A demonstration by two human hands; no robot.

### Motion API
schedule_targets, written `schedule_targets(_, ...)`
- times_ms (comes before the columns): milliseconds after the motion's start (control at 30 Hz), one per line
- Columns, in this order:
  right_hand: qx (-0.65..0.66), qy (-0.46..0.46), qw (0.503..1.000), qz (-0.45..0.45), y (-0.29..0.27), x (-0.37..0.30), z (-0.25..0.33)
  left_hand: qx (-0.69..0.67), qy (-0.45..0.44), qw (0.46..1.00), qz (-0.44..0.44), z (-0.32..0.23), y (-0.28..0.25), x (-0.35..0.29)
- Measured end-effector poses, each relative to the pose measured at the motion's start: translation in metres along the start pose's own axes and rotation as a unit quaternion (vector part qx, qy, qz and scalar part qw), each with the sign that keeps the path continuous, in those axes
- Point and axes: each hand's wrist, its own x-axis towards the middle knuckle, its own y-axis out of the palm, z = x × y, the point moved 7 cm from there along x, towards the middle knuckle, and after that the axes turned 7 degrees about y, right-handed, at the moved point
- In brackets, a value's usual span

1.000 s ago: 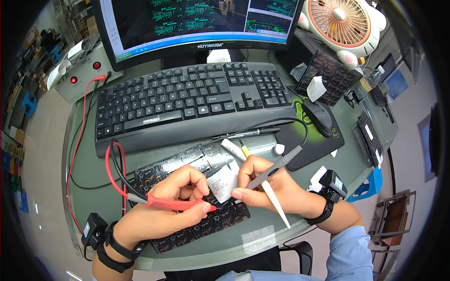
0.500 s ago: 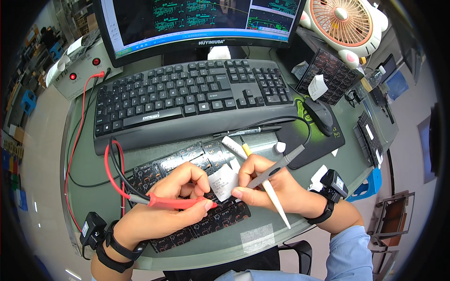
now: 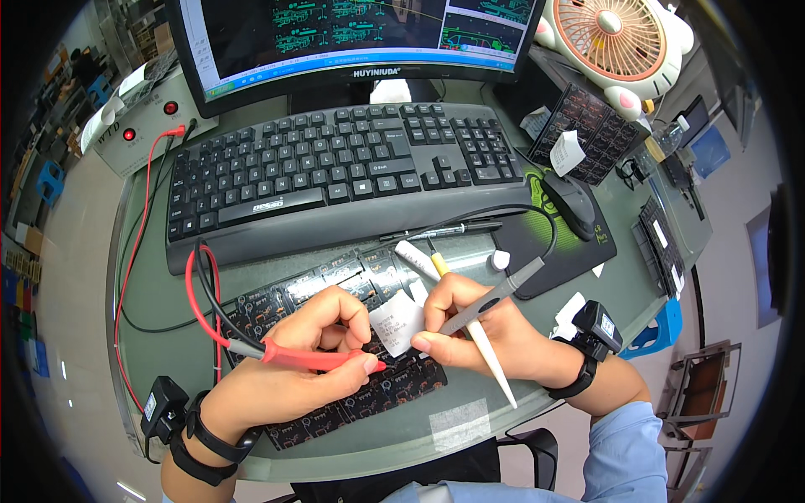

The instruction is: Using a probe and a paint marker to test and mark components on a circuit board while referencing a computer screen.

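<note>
My left hand (image 3: 293, 369) is closed round a red test probe (image 3: 309, 359), its tip pointing right, low over a dark circuit board panel (image 3: 402, 392). In my closed right hand (image 3: 503, 339) is a grey test probe (image 3: 513, 287), slanting down to the left. A white pen (image 3: 493, 365) with a yellow collar is tucked through the same fingers. Between the hands, a small white paper slip (image 3: 396, 327) with print lies over the panel and hides part of it. The right fingertips meet its edge. Where the probe tips touch is hard to see.
A black keyboard (image 3: 352, 180) and a monitor (image 3: 352, 50) stand behind the panel. To the right are a mouse (image 3: 570, 205), more boards (image 3: 591, 126) and a fan (image 3: 610, 38). Red probe wire (image 3: 126, 310) runs to a grey box (image 3: 147, 134) with red lights.
Hardly anything differs. Both hands keep their grips on the probes and stay over the panel, with only a tiny shift of the whole view.
</note>
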Motion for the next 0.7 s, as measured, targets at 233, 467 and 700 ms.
schedule_targets(233,-0.004,-0.007,1.000,0.001,0.0007,-0.0002,0.0011,0.011,0.001,1.000,-0.003,-0.0010,0.0011,0.0005)
schedule_targets(467,-0.015,-0.013,1.000,0.005,0.0010,-0.0008,0.0010,0.017,0.004,1.000,-0.002,-0.0011,0.0018,0.0000)
schedule_targets(700,-0.017,-0.014,1.000,0.001,0.0008,-0.0022,0.0011,0.031,-0.004,1.000,-0.002,-0.0021,0.0038,-0.0005)
